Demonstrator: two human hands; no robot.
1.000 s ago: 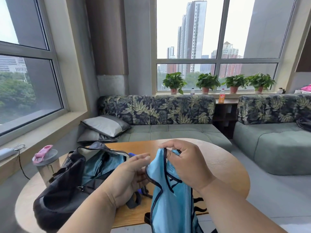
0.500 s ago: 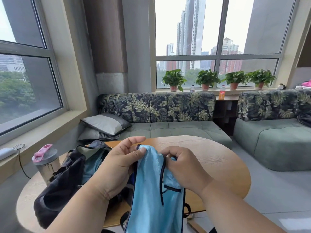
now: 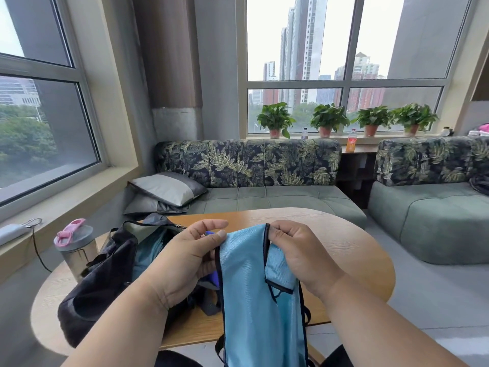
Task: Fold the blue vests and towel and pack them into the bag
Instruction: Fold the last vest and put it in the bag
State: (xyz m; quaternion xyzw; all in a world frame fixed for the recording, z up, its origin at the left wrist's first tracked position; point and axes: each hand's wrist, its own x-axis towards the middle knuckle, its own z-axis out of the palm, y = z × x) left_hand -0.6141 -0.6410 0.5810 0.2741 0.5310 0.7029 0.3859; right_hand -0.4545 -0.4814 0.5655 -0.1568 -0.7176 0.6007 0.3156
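My left hand [image 3: 185, 258] and right hand [image 3: 299, 252] each pinched the top edge of a light-blue, dark-trimmed vest [image 3: 254, 300], which hung above the surface [image 3: 344, 242] beside the open black bag [image 3: 105, 276].

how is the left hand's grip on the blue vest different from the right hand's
The left hand pinches the blue vest at its left top corner between thumb and fingers, index finger stretched out; the right hand has all its fingers curled round the black-trimmed right edge. The left hand hangs over the open bag; the right is over the bare table. Both hold the vest up at about the same height.
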